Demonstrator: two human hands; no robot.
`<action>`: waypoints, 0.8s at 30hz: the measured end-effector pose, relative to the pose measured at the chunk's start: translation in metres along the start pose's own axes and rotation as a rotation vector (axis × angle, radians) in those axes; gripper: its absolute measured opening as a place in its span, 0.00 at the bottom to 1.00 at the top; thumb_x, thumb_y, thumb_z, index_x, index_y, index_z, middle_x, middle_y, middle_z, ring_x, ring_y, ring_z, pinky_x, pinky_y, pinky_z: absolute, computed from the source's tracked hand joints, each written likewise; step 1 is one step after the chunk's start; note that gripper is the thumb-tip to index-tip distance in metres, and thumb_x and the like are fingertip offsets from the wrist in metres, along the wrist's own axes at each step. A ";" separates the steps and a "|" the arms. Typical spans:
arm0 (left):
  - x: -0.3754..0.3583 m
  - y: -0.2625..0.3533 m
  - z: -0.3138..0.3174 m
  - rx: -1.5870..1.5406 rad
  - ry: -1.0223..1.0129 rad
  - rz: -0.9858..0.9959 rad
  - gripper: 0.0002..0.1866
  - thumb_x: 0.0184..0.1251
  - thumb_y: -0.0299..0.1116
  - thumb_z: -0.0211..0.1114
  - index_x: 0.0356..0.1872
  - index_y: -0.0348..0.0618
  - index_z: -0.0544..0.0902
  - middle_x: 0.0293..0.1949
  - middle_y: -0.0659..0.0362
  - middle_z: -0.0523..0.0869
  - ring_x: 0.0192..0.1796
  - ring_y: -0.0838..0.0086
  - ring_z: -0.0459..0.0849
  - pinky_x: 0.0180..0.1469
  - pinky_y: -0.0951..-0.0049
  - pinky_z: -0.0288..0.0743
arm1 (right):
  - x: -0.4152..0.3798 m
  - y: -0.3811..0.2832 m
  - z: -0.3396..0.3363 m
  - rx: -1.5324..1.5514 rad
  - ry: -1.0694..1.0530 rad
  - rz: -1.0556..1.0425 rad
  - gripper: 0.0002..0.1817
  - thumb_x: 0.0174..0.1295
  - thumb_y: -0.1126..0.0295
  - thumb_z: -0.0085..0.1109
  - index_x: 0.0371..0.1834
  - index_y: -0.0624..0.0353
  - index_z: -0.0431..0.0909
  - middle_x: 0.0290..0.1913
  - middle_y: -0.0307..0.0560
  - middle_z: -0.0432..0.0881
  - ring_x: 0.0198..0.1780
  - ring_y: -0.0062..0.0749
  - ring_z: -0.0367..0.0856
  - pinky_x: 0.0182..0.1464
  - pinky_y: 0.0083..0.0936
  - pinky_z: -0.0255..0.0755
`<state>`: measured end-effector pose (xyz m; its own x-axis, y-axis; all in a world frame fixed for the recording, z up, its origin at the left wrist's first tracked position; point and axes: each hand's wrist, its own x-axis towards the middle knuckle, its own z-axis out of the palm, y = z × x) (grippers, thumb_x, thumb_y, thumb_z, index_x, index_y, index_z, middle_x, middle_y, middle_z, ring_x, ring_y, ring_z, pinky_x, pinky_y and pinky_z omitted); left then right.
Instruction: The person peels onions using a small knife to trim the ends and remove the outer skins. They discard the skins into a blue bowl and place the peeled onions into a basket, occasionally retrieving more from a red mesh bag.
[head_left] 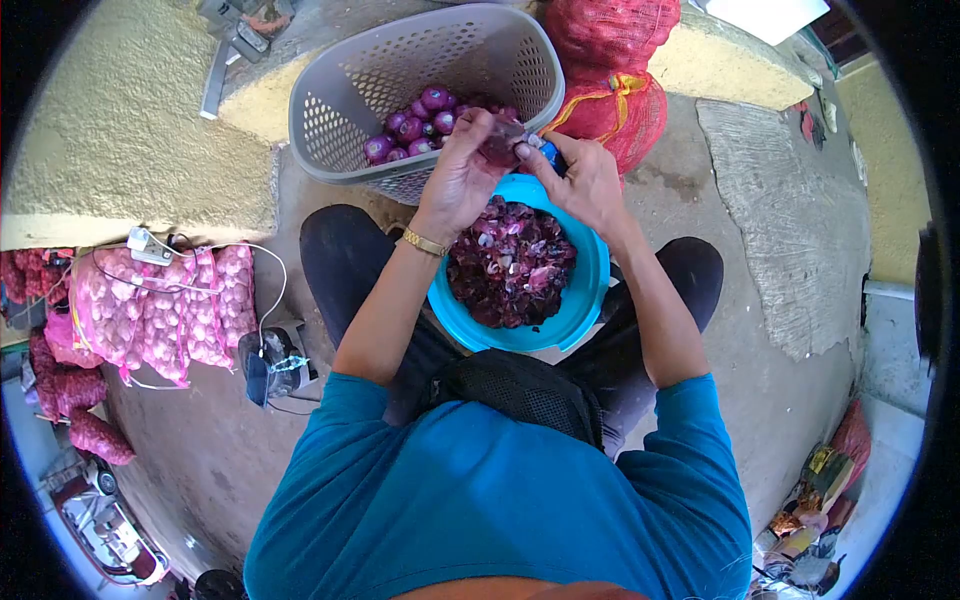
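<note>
My left hand (458, 185), with a gold watch on its wrist, is closed around a dark red onion (502, 146). Close against it, my right hand (590, 190) has its thumb and fingers bent at the onion's root end. A small tool with a blue handle (549, 153) shows in the right hand, mostly covered by the fingers. Below both hands, a turquoise basin (597, 265) stands between my legs, holding a heap of dark onion skins (510, 265). Just beyond the left hand, shiny purple onions (408, 128) lie in a grey perforated basket (340, 85).
Red mesh sacks (612, 120) stand right of the basket. Pink net bags of onions (165, 305) lean by the left wall, with a power strip (150, 245) and cables on top. A flattened grey sack (790, 220) covers floor at right. Loose clutter (815, 500) lies lower right.
</note>
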<state>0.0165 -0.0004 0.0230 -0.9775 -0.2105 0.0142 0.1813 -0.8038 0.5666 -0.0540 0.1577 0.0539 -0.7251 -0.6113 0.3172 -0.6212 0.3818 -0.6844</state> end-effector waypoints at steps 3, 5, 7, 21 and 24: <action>-0.001 0.001 0.000 -0.147 0.001 -0.169 0.11 0.71 0.36 0.61 0.50 0.48 0.76 0.46 0.60 0.84 0.51 0.70 0.82 0.56 0.62 0.76 | -0.003 0.002 -0.004 -0.097 -0.004 -0.099 0.18 0.59 0.49 0.64 0.34 0.55 0.84 0.16 0.53 0.77 0.20 0.48 0.80 0.24 0.39 0.71; 0.000 -0.004 -0.008 -0.122 0.013 -0.203 0.11 0.73 0.37 0.59 0.50 0.46 0.78 0.45 0.59 0.85 0.51 0.69 0.83 0.56 0.63 0.77 | -0.005 0.000 -0.009 -0.201 -0.010 -0.155 0.18 0.58 0.49 0.64 0.33 0.53 0.85 0.16 0.52 0.77 0.20 0.47 0.79 0.23 0.39 0.70; -0.002 -0.005 -0.002 -0.089 0.045 -0.159 0.12 0.73 0.38 0.58 0.51 0.46 0.78 0.46 0.58 0.85 0.50 0.69 0.83 0.56 0.62 0.77 | -0.007 0.003 -0.011 -0.264 0.003 -0.192 0.18 0.58 0.49 0.64 0.33 0.52 0.85 0.16 0.51 0.77 0.20 0.46 0.79 0.22 0.39 0.70; 0.001 -0.005 -0.016 -0.136 -0.044 -0.286 0.18 0.74 0.44 0.55 0.55 0.43 0.76 0.55 0.49 0.82 0.57 0.60 0.81 0.61 0.47 0.76 | -0.011 0.008 -0.023 -0.335 0.045 -0.268 0.21 0.55 0.46 0.66 0.24 0.52 0.77 0.15 0.46 0.75 0.19 0.43 0.79 0.21 0.37 0.69; 0.005 -0.009 -0.016 -0.110 0.105 -0.212 0.15 0.70 0.42 0.62 0.51 0.46 0.78 0.50 0.54 0.83 0.55 0.60 0.82 0.59 0.46 0.77 | -0.016 0.012 -0.017 -0.284 -0.092 -0.462 0.22 0.54 0.46 0.66 0.24 0.53 0.73 0.20 0.46 0.77 0.22 0.43 0.79 0.22 0.36 0.69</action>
<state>0.0116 -0.0028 0.0051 -0.9794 -0.0826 -0.1841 -0.0103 -0.8907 0.4545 -0.0548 0.1841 0.0520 -0.3370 -0.8130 0.4749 -0.9337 0.2238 -0.2794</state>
